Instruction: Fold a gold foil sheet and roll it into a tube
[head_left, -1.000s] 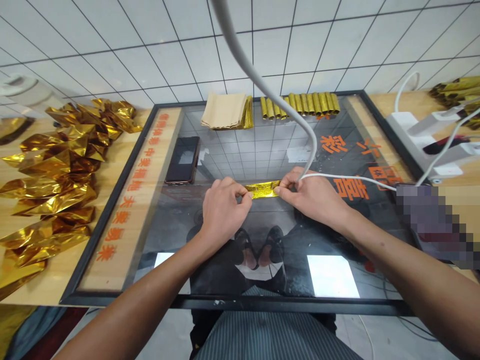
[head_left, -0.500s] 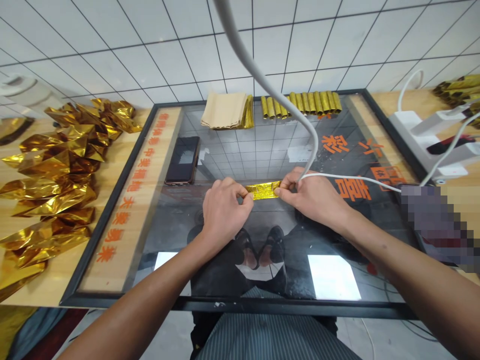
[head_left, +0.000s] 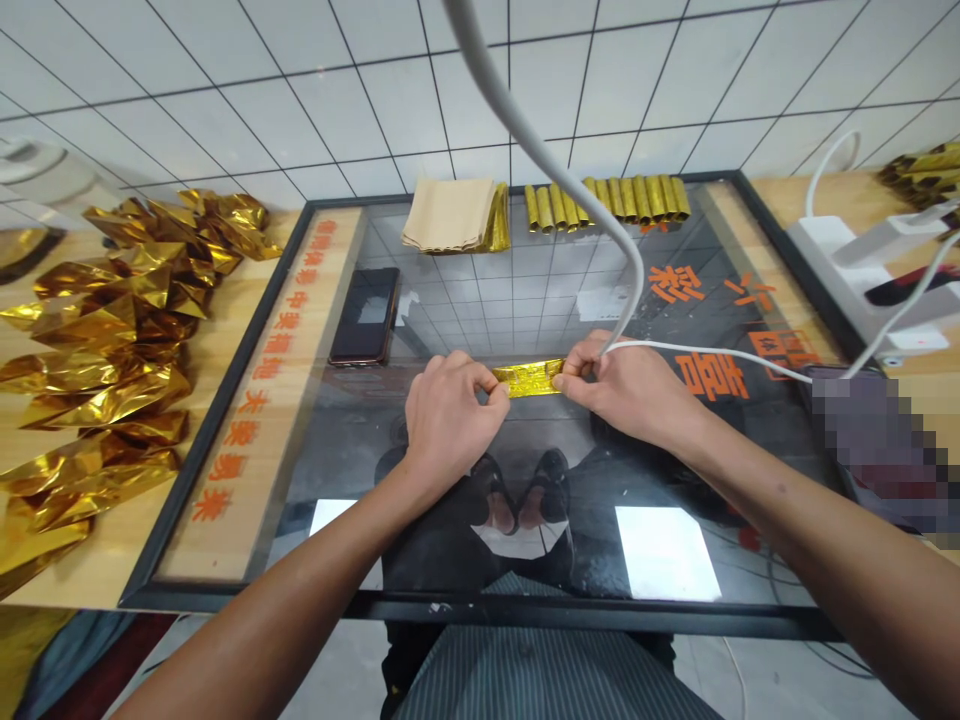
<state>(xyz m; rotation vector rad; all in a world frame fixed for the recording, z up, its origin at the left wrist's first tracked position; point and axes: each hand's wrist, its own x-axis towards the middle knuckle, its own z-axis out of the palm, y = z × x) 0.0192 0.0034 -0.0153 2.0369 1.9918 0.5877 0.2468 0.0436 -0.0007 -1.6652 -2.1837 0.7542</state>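
Between my hands, a strip of gold foil paper [head_left: 534, 379] lies crosswise low over the dark glass panel [head_left: 480, 300]. My left hand [head_left: 451, 412] is closed, its thumb and fingertip pinching the strip's left end. The right end sits between the thumb and fingers of my right hand [head_left: 626, 385]. A row of rolled gold foil tubes [head_left: 637, 199] lies along the panel's far edge. Left of that row rests a stack of tan-backed foil sheets [head_left: 448, 214].
Folded gold foil pieces [head_left: 112, 375] cover the wooden table at the left. A phone [head_left: 364, 316] lies on the glass. A thick grey cable [head_left: 555, 150] hangs down in front, and a white power strip [head_left: 840, 270] with plugs stands at the right.
Both hands keep their pinch on the foil strip in nearly the same place. The view has shifted slightly.
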